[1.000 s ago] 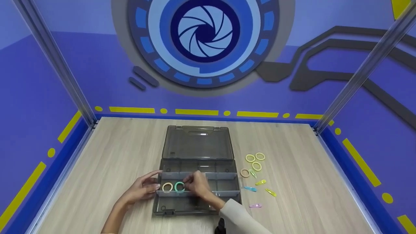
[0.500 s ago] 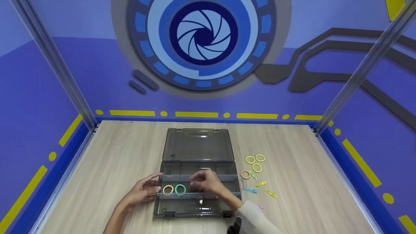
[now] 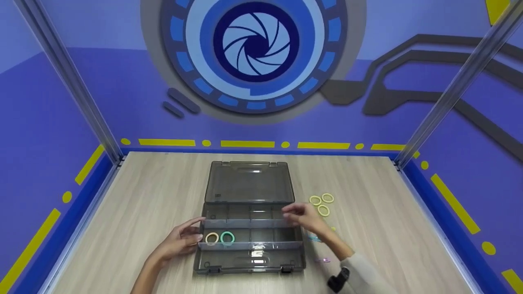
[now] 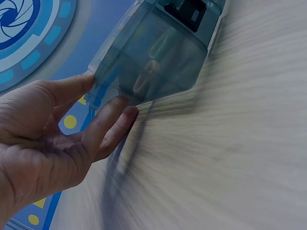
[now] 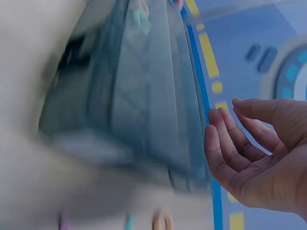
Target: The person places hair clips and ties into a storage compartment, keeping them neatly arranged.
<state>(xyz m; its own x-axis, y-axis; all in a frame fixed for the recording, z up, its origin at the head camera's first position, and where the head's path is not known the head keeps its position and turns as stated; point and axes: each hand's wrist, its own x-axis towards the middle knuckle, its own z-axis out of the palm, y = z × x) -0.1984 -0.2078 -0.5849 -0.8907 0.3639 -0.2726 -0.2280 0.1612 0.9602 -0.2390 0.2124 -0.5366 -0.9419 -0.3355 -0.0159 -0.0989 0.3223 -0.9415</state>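
Note:
A smoky see-through organizer box (image 3: 249, 185) stands with its lid folded back. In its middle row, at the left, a peach hair tie (image 3: 206, 241) and a green hair tie (image 3: 222, 241) lie side by side. My left hand (image 3: 176, 241) steadies the box's left side, fingertips and thumb against the wall, fingers extended. My right hand (image 3: 307, 218) hovers over the box's right edge, holding nothing, its fingers loosely bent. The right wrist view shows the bare palm of that hand (image 5: 268, 160) beside the blurred box.
Several yellow hair ties (image 3: 323, 216) lie on the table right of the box. Nearer the front are a blue hair clip (image 3: 314, 238) and a pink hair clip (image 3: 323, 260); the right arm covers other small pieces. Blue panels (image 3: 122, 98) and metal posts enclose the table.
My right hand has left the green hair tie in the middle row and moved right, across to the box's right edge. The left hand stays at the box's left side.

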